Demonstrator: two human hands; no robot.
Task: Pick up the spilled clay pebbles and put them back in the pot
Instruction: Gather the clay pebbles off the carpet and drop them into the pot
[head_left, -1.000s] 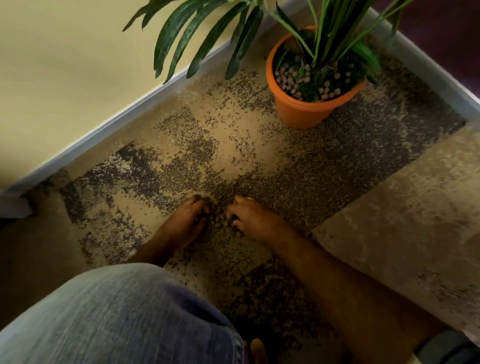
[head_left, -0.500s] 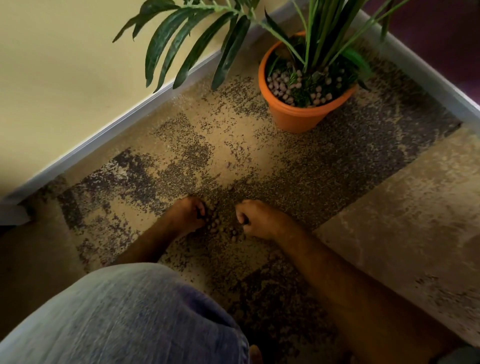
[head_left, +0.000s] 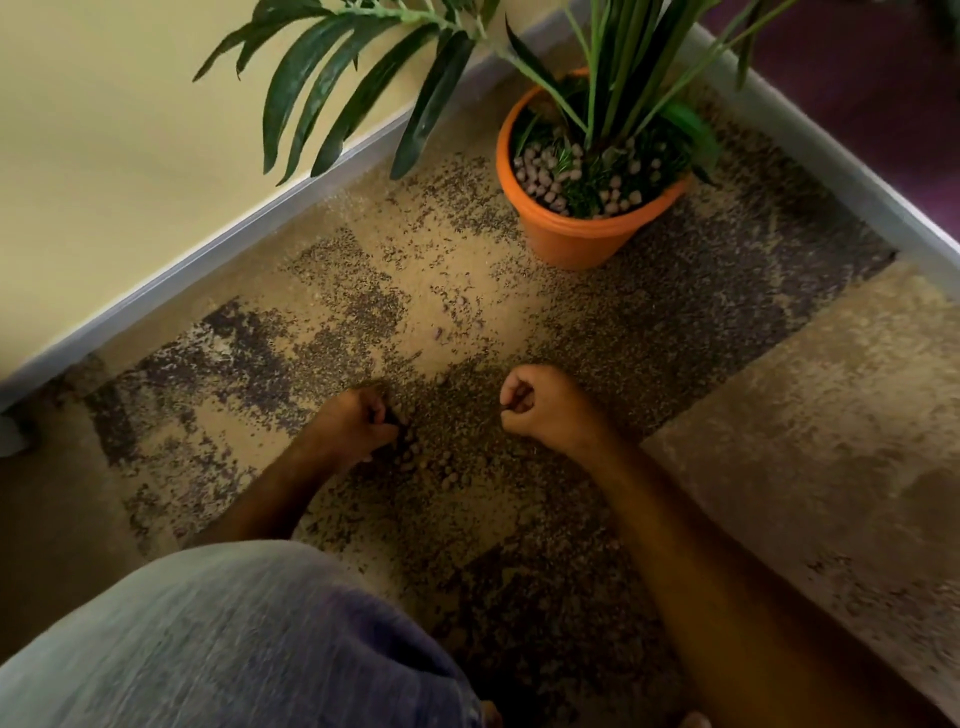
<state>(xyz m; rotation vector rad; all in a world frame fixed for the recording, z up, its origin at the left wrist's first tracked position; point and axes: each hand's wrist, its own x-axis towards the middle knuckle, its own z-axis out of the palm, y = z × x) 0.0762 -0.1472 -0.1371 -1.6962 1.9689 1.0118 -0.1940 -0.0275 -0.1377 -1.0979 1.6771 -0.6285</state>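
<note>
Small brown clay pebbles (head_left: 415, 460) lie in a loose cluster on the patterned carpet. My left hand (head_left: 353, 421) rests on the carpet at the cluster's left edge, fingers curled round some pebbles. My right hand (head_left: 540, 405) is a tight fist to the right of the cluster, closed after scooping there; what it holds is hidden. The orange pot (head_left: 566, 244) stands upright farther back, with a green plant (head_left: 602, 93) and pale pebbles (head_left: 540, 176) on its soil. Two or three stray pebbles (head_left: 441, 332) lie between the hands and the pot.
A yellow wall with a grey skirting board (head_left: 218, 249) runs along the left, and another skirting (head_left: 831, 166) closes the corner behind the pot. Long leaves (head_left: 337, 88) hang over the carpet left of the pot. My knee in grey cloth (head_left: 218, 639) fills the lower left.
My right hand closed into a fist and moved right and toward the pot, away from the pebbles. My left hand curled tighter at the cluster. The camera moved in closer.
</note>
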